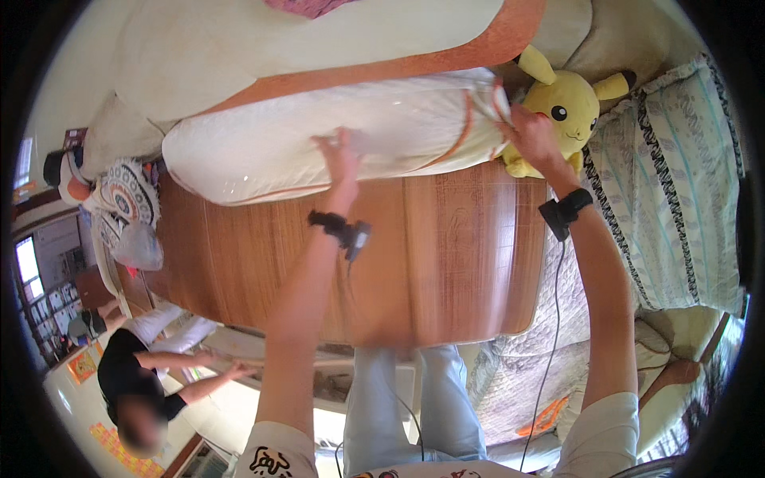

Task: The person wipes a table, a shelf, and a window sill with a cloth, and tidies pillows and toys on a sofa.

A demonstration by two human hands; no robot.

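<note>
A long white folded cloth with orange trim (311,140) lies across the far side of a brown wooden table (382,251). My right hand (536,134) has its fingers closed on the cloth's right end, beside a yellow Pikachu plush toy (562,101). Over the middle of the cloth is my left hand (339,156), fingers spread and blurred by motion. Whether it touches the fabric I cannot tell. Each wrist wears a black strap with a small device, and thin cables hang from them.
A sofa with a white and orange cover (358,45) stands beyond the table. On the right are a patterned cushion (669,179) and a quilted seat cover (526,370). A clear plastic bag (138,245) sits at the left. Another person in black (128,370) is at lower left, arms extended.
</note>
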